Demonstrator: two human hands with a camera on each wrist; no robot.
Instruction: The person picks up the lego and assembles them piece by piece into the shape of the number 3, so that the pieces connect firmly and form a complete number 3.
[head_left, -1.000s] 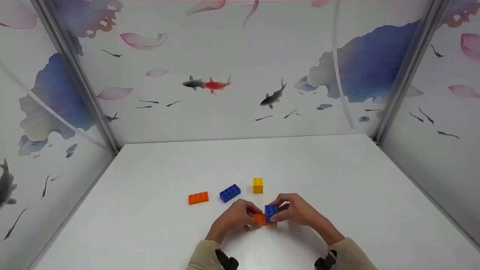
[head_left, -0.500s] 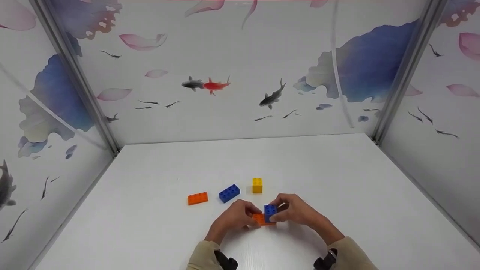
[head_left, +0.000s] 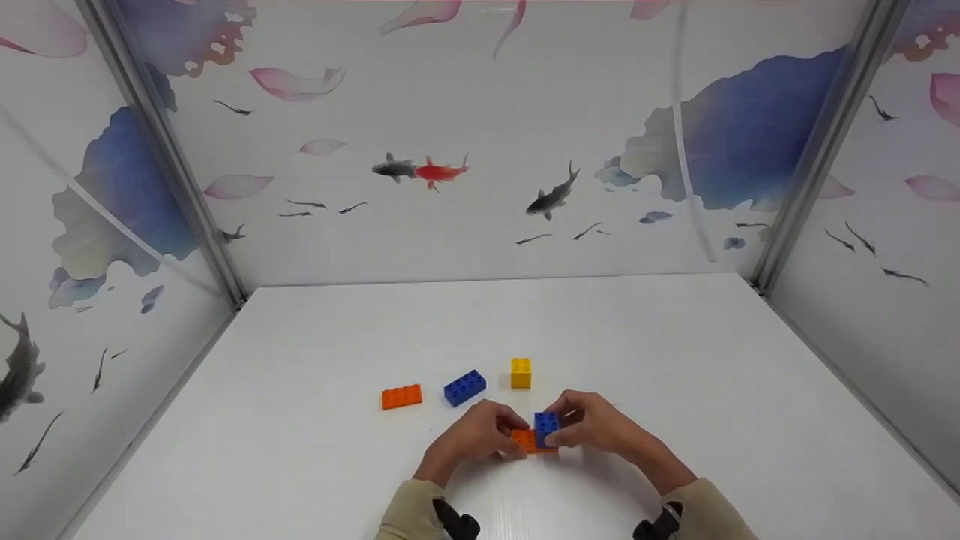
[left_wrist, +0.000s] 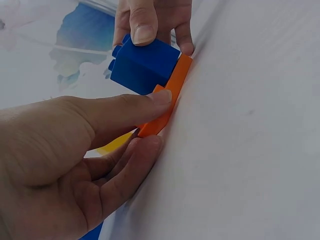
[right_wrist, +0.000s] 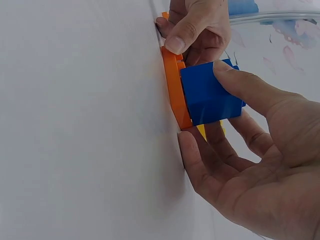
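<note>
My left hand [head_left: 480, 435] pinches the left end of a flat orange building brick [left_wrist: 167, 107] between thumb and fingers, low at the table. On the right end of that orange brick sits a square blue building brick [right_wrist: 210, 92], its studs up. My right hand [head_left: 592, 424] grips this blue brick, thumb on the near side and fingers behind. Studs on the orange brick's left part show in the head view beside the blue one. In the right wrist view a thin dark line runs between the two bricks.
Beyond the hands lie a second flat orange brick [head_left: 402, 397], a longer blue brick [head_left: 465, 388] and a yellow brick [head_left: 520, 373]. The white table [head_left: 300, 465] is bounded by printed panels [head_left: 480, 225] at the back and both sides.
The head view has shifted slightly. Both hands keep their hold, and the bricks stay in the same arrangement.
</note>
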